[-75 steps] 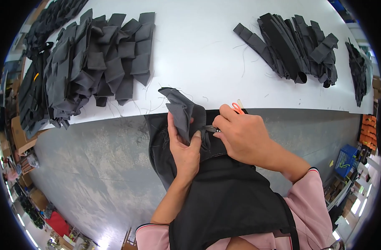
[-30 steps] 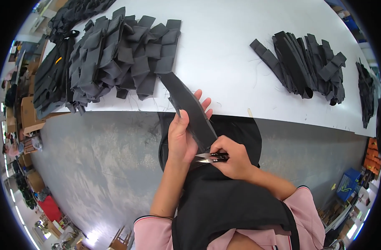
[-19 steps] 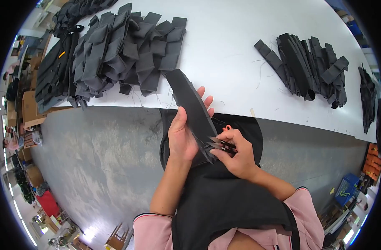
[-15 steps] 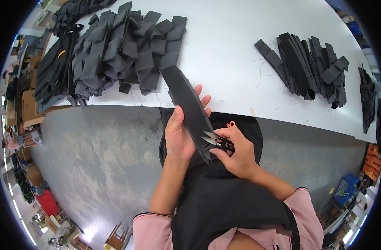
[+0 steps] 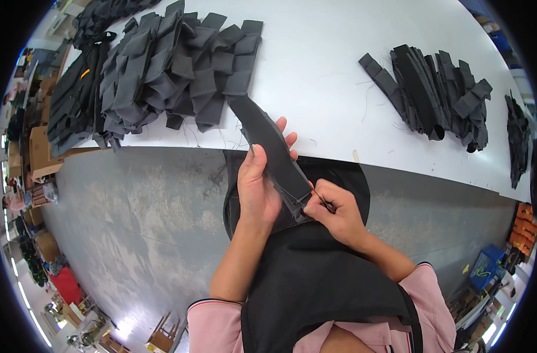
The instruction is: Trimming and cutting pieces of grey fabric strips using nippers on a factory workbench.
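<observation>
A long dark grey fabric strip (image 5: 271, 144) lies slantwise across my left hand (image 5: 258, 185). My left thumb presses on its near-left edge while the fingers curl beneath and show past its far side. At the strip's lower end, my right hand (image 5: 337, 213) is closed around small thread snips (image 5: 328, 205). Only a dark part of the snips shows between the fingers; the blades are mostly hidden. The right fingertips touch the strip's lower corner.
On the white table (image 5: 315, 70), a large heap of folded grey fabric pieces (image 5: 186, 70) lies at left, beside black strapped pieces (image 5: 77, 100). A smaller bundle of strips (image 5: 424, 94) lies at right, another dark bundle (image 5: 517, 138) at the far right edge. Loose threads are scattered about.
The snips have turned in my right hand, so their blades no longer show clearly. My right fingers have come up against the strip's lower end. The left hand has shifted slightly right.
</observation>
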Demonstrator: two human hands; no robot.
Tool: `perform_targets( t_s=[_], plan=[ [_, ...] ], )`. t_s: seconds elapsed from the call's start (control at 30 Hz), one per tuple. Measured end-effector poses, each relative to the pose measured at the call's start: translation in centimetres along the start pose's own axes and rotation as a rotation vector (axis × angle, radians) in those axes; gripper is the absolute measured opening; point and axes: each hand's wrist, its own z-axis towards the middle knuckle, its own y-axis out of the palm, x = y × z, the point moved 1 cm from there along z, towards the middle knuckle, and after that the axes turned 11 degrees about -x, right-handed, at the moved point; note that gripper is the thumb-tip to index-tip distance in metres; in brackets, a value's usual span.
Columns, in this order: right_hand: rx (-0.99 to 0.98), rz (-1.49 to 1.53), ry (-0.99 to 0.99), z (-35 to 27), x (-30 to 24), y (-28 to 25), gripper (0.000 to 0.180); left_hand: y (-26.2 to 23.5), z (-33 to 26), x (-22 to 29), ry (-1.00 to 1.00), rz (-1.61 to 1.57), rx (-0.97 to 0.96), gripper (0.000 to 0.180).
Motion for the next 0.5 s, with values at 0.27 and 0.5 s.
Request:
perform_targets(
  t_s=[0.27, 0.5],
  plan=[
    [0.007, 0.019, -0.037, -1.7, -1.4, -0.5, 0.008, 1.2, 0.2, -0.4, -0.003, 0.134, -0.029, 0.049],
    [0.294, -0.407, -0.119, -0.3, -2.0, -1.2, 0.036, 0.4, 0.3, 0.3, -0.056, -0.04, -0.187, 0.055]
  ],
)
